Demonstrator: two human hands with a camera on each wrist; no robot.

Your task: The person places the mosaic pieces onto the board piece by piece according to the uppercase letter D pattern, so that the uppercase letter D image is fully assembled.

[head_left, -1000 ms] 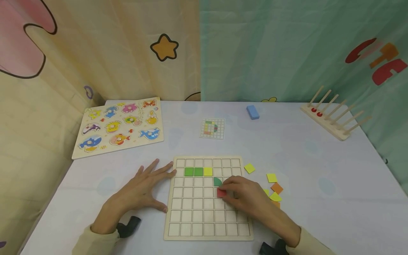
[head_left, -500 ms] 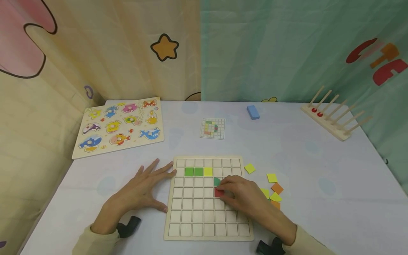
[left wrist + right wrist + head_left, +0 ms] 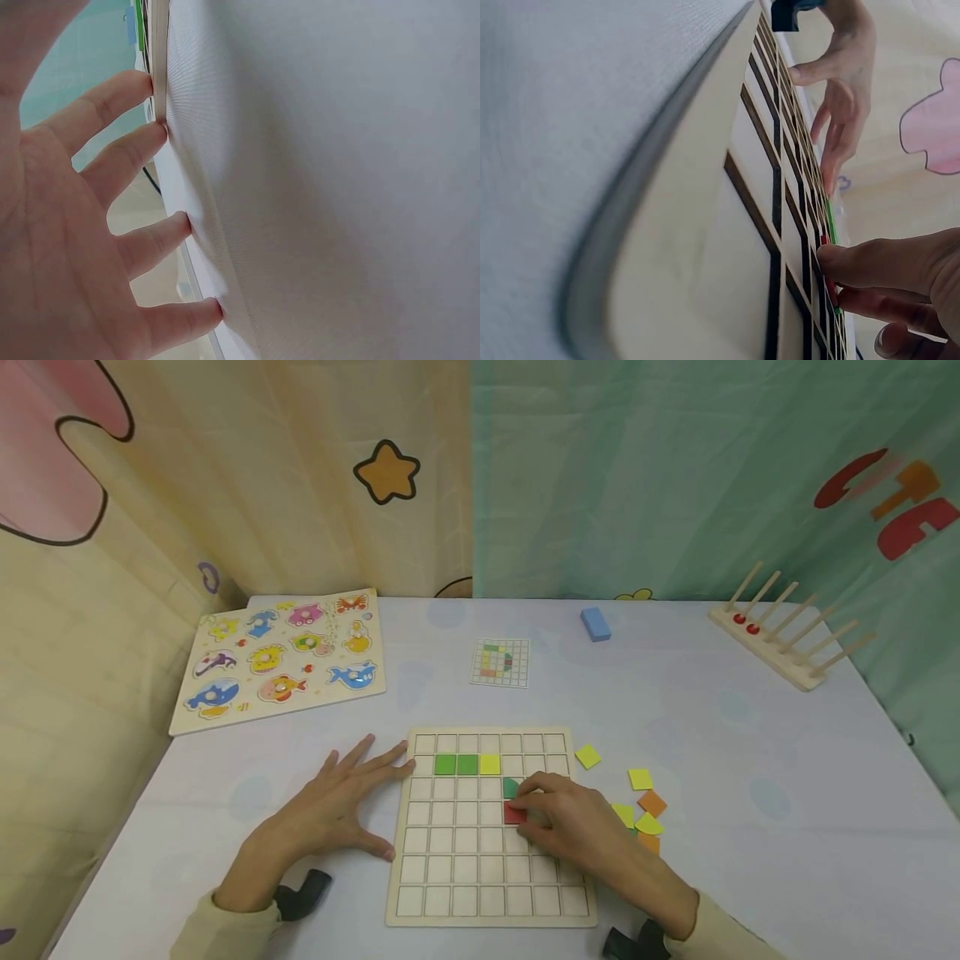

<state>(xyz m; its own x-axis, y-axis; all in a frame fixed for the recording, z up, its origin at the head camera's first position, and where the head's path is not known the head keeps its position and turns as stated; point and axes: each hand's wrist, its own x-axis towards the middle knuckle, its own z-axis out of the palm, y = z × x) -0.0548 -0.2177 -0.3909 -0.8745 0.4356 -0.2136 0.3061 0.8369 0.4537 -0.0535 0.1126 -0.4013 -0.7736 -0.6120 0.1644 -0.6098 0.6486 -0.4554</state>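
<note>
A wooden grid board point(image 3: 491, 906) lies flat at the front of the table. In its second row sit two green square tiles point(image 3: 456, 765) and a yellow square tile point(image 3: 490, 764). Below and right of these is a green quarter-round tile point(image 3: 511, 787). My right hand point(image 3: 573, 818) pinches a red tile point(image 3: 514, 813) at the cell just under the green quarter-round; the right wrist view shows thumb and finger on the red tile point(image 3: 829, 281). With fingers spread, my left hand point(image 3: 330, 806) touches the board's left edge, and two fingertips meet that edge in the left wrist view.
Several loose yellow and orange tiles point(image 3: 651, 803) lie right of the board. Behind it is a small pattern card point(image 3: 500, 662), with a blue block point(image 3: 596, 624) farther right. An animal peg puzzle point(image 3: 285, 652) stands back left, a pegged wooden rack point(image 3: 772, 639) back right.
My right hand has shifted slightly left with the red tile, which now lines up with its cell. The green quarter-round moved slightly left too. My left hand has stayed still.
</note>
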